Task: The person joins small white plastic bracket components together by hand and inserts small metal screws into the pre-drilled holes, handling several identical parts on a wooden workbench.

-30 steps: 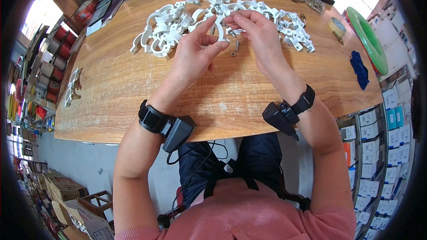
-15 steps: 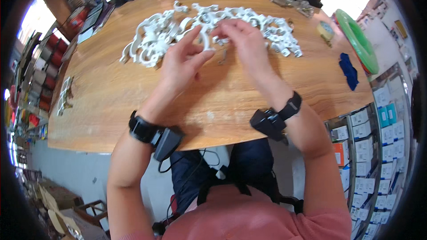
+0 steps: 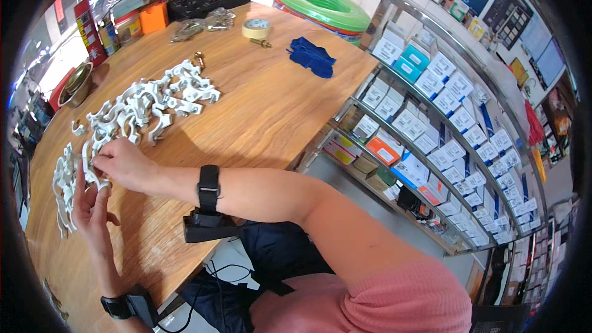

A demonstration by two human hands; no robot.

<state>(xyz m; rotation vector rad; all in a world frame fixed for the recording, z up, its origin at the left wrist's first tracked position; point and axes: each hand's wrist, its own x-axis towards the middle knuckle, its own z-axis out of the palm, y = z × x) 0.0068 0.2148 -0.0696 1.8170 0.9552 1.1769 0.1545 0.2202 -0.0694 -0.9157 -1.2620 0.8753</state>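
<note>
White curved plastic pipe clamps [image 3: 139,106] lie in a loose heap over the left part of the wooden table. My left hand [image 3: 92,214] is closed on one white pipe clamp [image 3: 92,176], held between thumb and fingers beside the heap. Right against that clamp, the fingers of my right hand [image 3: 128,165] are pinched together. Whatever they grip is too small or too hidden to make out. More clamps [image 3: 63,179] lie just past my left hand.
A blue cloth [image 3: 311,57], a tape roll [image 3: 256,28] and brass bolts [image 3: 260,43] rest toward the table's far side. Green coiled hose [image 3: 322,7] stands beyond the edge. Shelves of small boxes [image 3: 410,124] run along the right. A metal bowl [image 3: 76,85] sits at the far left.
The view has swung to the right, so the table appears turned and the shelves fill more of it. My right hand has come in against the clamp in my left hand.
</note>
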